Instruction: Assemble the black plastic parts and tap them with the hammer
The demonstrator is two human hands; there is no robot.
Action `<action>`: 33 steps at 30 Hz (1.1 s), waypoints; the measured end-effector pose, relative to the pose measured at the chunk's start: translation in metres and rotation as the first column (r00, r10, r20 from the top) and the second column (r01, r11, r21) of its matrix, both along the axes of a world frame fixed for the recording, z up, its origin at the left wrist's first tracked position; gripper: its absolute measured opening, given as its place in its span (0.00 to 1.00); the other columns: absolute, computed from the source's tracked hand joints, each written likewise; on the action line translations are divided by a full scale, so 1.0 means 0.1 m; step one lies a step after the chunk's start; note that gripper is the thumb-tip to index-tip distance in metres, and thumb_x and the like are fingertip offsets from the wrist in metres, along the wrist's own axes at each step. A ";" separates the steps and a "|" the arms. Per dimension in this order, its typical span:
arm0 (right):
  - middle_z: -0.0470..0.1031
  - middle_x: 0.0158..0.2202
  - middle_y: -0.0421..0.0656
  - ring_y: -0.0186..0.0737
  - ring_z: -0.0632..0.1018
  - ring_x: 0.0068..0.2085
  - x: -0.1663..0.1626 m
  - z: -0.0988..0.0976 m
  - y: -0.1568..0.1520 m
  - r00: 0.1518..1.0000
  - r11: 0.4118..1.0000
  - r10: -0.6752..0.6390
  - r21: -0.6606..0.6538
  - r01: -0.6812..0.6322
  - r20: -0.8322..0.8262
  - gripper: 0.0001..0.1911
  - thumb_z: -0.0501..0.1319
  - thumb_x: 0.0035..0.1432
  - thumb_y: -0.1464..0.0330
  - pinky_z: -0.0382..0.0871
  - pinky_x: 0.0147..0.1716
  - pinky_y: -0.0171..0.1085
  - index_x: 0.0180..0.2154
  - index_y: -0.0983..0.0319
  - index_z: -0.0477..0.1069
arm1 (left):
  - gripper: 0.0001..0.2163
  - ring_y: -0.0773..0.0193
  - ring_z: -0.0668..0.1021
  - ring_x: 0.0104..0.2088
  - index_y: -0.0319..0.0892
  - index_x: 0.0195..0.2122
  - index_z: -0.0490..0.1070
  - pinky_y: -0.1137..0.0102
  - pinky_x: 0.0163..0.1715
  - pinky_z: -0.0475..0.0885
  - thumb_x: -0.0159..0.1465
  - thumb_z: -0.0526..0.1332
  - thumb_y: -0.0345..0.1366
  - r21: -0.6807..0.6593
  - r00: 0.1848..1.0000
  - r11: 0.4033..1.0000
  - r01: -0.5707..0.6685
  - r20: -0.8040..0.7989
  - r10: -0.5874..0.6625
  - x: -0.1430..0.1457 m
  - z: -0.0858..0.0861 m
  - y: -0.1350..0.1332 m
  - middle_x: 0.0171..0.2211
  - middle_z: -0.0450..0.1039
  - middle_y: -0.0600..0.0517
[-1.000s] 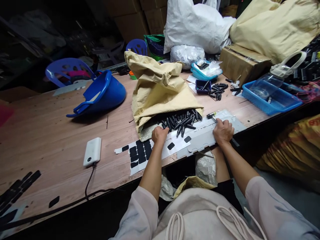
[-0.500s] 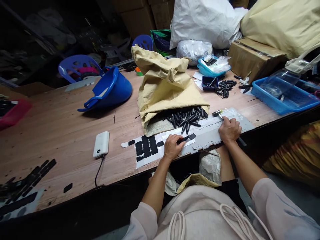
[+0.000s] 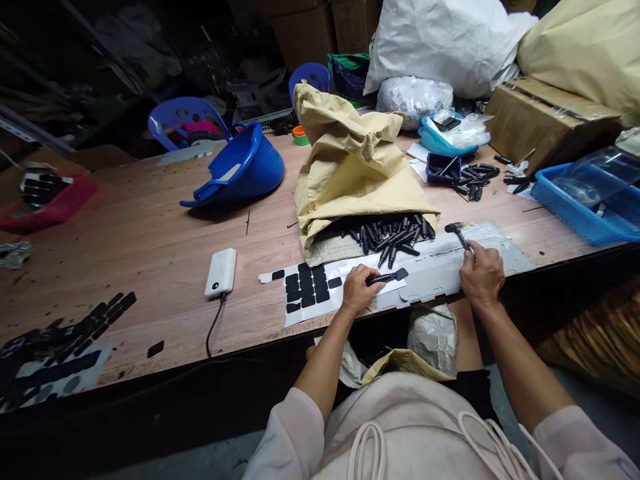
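My left hand [image 3: 358,291] is closed round a slim black tube [image 3: 384,278], held low over the white sheet near the table's front edge. A black rounded patch [image 3: 401,274] shows at the tube's far end; whether they are joined I cannot tell. In my right hand [image 3: 482,275] is a small hammer [image 3: 459,235], its dark head raised over the grey board [image 3: 430,275]. Left of my left hand, rows of black rounded stickers [image 3: 307,287] lie on white backing. Many black tubes [image 3: 395,237] spill from the mouth of a tan sack [image 3: 367,173] just beyond my hands.
A white power bank [image 3: 221,273] with a cable lies on the left. Behind it is a tipped blue scoop [image 3: 250,163]. At the right stand a blue basket [image 3: 575,207], a small dark blue tray [image 3: 443,169] with loose black tubes and a cardboard box [image 3: 545,123].
The view has shifted, so everything sits further right. The hammer in my right hand has turned, its head now up and tilted. My left hand still grips the black tube.
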State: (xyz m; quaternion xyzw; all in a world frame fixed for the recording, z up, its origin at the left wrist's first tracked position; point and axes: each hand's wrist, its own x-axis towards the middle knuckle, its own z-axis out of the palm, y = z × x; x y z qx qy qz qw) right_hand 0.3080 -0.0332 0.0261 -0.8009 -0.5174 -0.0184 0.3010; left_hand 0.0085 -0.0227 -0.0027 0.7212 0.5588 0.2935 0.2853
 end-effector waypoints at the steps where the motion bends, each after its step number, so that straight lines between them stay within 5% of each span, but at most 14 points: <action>1: 0.74 0.45 0.50 0.48 0.72 0.46 -0.10 0.02 -0.08 0.996 0.996 0.077 0.040 -0.076 -0.047 0.22 0.54 0.69 0.66 0.67 0.46 0.44 0.59 0.59 0.77 | 0.06 0.58 0.77 0.43 0.46 0.39 0.81 0.63 0.47 0.73 0.60 0.72 0.31 -0.006 1.000 1.000 0.001 -0.001 -0.001 0.01 0.00 0.00 0.37 0.76 0.53; 5: 0.79 0.46 0.48 0.45 0.78 0.47 -0.61 0.06 -0.42 0.846 0.886 0.463 0.134 -0.444 -0.264 0.21 0.53 0.71 0.63 0.74 0.50 0.44 0.58 0.57 0.77 | 0.07 0.58 0.77 0.43 0.47 0.39 0.81 0.63 0.46 0.72 0.60 0.73 0.32 -0.023 1.000 1.000 -0.012 -0.001 0.012 0.03 0.02 0.01 0.38 0.76 0.53; 10: 0.76 0.38 0.44 0.42 0.80 0.39 -1.07 0.09 -0.67 0.756 0.794 0.595 0.055 -0.605 -0.275 0.21 0.52 0.73 0.62 0.75 0.42 0.39 0.59 0.53 0.78 | 0.05 0.59 0.76 0.42 0.46 0.36 0.80 0.64 0.45 0.71 0.60 0.74 0.33 -0.041 1.000 0.999 -0.013 -0.022 0.013 0.04 0.03 0.03 0.36 0.75 0.53; 17: 0.73 0.35 0.43 0.45 0.79 0.37 -1.13 -0.01 -0.74 0.808 0.820 0.564 -0.005 -0.573 -0.171 0.24 0.48 0.73 0.64 0.76 0.37 0.40 0.60 0.44 0.78 | 0.05 0.59 0.76 0.42 0.47 0.36 0.82 0.64 0.45 0.72 0.60 0.73 0.33 -0.031 1.000 0.999 -0.030 -0.011 0.029 0.06 0.01 0.04 0.36 0.76 0.53; 22: 0.74 0.36 0.43 0.41 0.78 0.37 -1.03 -0.08 -0.75 0.828 0.845 0.535 0.101 -0.525 -0.168 0.22 0.51 0.74 0.63 0.74 0.41 0.38 0.60 0.52 0.78 | 0.06 0.59 0.77 0.43 0.48 0.37 0.83 0.63 0.47 0.72 0.59 0.74 0.31 -0.043 0.999 0.998 -0.037 0.029 0.038 0.06 0.02 0.03 0.37 0.78 0.53; 28: 0.75 0.35 0.42 0.39 0.78 0.37 -0.97 -0.06 -0.76 0.828 0.847 0.530 0.079 -0.525 -0.183 0.21 0.52 0.73 0.63 0.72 0.40 0.36 0.59 0.54 0.79 | 0.07 0.58 0.77 0.43 0.47 0.37 0.83 0.63 0.46 0.73 0.58 0.74 0.31 -0.043 0.998 0.997 -0.061 0.021 0.062 0.07 0.03 0.01 0.37 0.78 0.53; 33: 0.75 0.41 0.46 0.43 0.76 0.43 -0.64 0.10 -0.50 0.934 0.940 0.340 0.070 -0.334 -0.108 0.23 0.52 0.73 0.62 0.69 0.42 0.38 0.61 0.54 0.77 | 0.07 0.57 0.77 0.43 0.47 0.38 0.82 0.62 0.47 0.73 0.59 0.73 0.31 -0.009 0.999 0.999 -0.043 -0.019 0.043 0.08 0.05 0.00 0.38 0.78 0.52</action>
